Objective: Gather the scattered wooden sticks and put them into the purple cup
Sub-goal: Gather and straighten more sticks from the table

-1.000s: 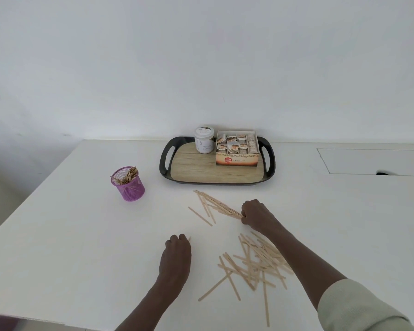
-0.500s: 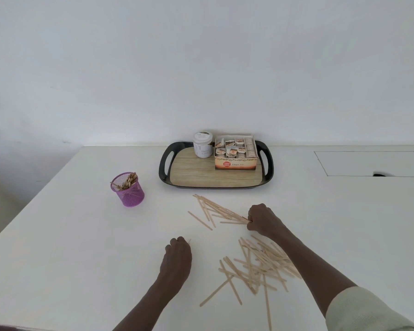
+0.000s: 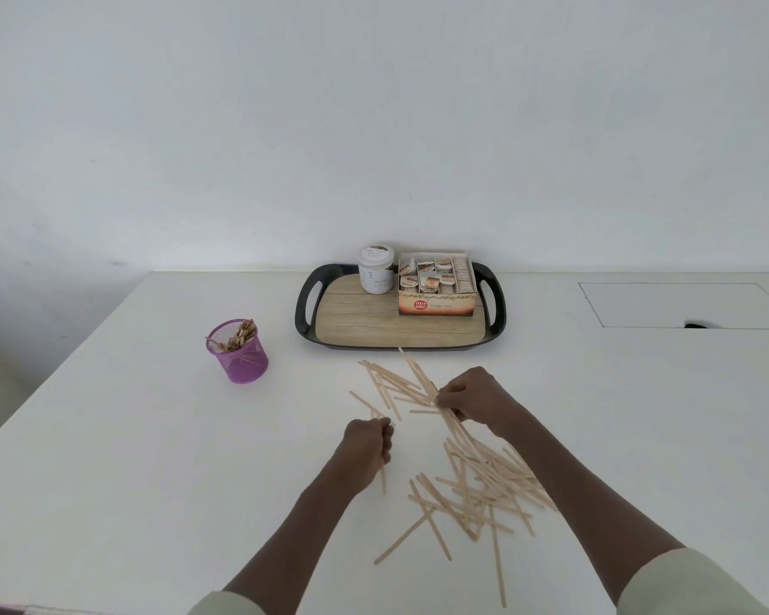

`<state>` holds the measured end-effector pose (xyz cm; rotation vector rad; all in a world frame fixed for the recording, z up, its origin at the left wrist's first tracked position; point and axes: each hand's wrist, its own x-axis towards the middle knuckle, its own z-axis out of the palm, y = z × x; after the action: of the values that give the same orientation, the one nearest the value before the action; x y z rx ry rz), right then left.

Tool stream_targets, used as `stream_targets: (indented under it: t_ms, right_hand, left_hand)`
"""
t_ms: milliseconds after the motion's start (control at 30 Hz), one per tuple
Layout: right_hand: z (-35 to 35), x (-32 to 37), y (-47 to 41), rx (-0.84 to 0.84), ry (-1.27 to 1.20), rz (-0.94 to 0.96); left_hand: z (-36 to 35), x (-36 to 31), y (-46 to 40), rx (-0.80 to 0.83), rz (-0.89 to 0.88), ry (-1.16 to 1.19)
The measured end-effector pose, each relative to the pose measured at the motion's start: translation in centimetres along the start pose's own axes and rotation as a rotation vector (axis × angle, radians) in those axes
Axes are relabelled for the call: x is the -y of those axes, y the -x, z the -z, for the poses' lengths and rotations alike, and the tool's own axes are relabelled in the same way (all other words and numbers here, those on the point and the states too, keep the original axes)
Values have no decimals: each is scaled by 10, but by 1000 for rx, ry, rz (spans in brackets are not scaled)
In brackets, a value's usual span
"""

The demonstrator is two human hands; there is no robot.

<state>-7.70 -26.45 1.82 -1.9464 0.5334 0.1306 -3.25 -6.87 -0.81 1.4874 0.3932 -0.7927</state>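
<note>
A purple mesh cup (image 3: 239, 352) stands on the white table (image 3: 129, 459) at the left, with several wooden sticks in it. More wooden sticks lie scattered in two groups: a fan (image 3: 391, 383) in front of the tray and a bigger heap (image 3: 480, 486) nearer me. My right hand (image 3: 473, 395) grips a bundle of sticks at the near end of the fan. My left hand (image 3: 367, 446) is curled round a thin stick that pokes out above and below the fist.
A black tray (image 3: 305, 304) with a wood-look floor stands at the back, holding a white jar (image 3: 376, 269) and an open box of sachets (image 3: 436, 284). A rectangular hatch (image 3: 684, 304) is set into the table at the back right.
My left hand has lifted off the table and moved forward, now holding a stick. My right hand has drawn the fan of sticks together and grips them.
</note>
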Motion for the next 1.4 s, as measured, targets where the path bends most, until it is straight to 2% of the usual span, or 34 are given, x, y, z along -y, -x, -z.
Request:
stream_targets:
  t_ms: [100,200,267,333,500,700,767,867,967,1067,1133,1200,1300,1400]
  right_hand:
    - [-21,17,5,-6,-101,-18]
    - [-40,32,15,-17,-102,-9]
    - [-50,40,21,-35,-44,14]
    - [-58,47,26,-73,47,42]
    - [-70,60,38,-202,230,169]
    - [-70,57,42,-218,160,334]
    - [-67,51,42,-299,55,310]
    - [-70,31,37,-368,-214,59]
    - [-85,16,39,-224,-629,-225]
    - [-101,14,44,-95,-1023,-388]
    - [-104,18,47,-7,-1238,-407]
    - [-104,24,49,112,-1363,-349]
    - [-99,35,49,254,-1495,-222]
    - [-94,47,48,272,-1512,-151]
  left_hand:
    - [-19,-10,5,26,72,226]
    - [-29,-19,11,165,62,396]
    - [-33,-23,9,263,32,458]
    - [-34,-24,10,282,9,429]
    - [-31,-24,9,191,-70,383]
    - [-29,-27,10,-25,-212,341]
    - [-26,-30,12,-119,-253,351]
    - [-22,-34,16,-227,-345,318]
    - [-23,-38,23,-283,-464,257]
    - [-29,-42,31,-287,-564,189]
    - [-33,-43,37,-262,-625,162]
    - [-37,-42,44,-226,-667,152]
    - [-41,-35,51,-159,-714,107]
    - [-43,-29,56,-124,-764,42]
